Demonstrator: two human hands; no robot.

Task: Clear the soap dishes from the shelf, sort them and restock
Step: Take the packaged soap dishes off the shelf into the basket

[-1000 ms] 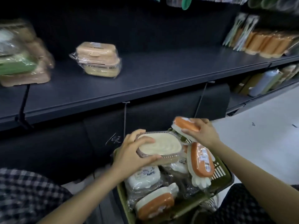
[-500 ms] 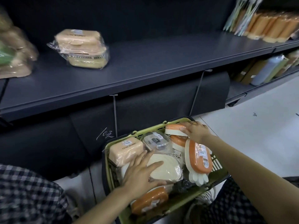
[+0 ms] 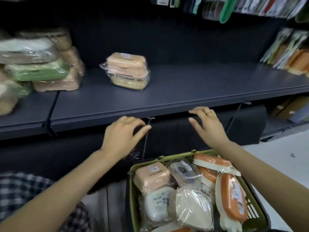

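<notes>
Green basket [image 3: 255, 213] is sitting low, full of wrapped soap dishes [image 3: 189, 195]. Both hands, left hand [image 3: 122, 136] and right hand [image 3: 208, 126], are hanging above it with fingers loose, holding nothing, just below the dark shelf [image 3: 184, 91].

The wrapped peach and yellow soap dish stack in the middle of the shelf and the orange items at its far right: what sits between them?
Nothing: in the head view, only bare dark shelf lies between the wrapped stack and the orange items.
</notes>
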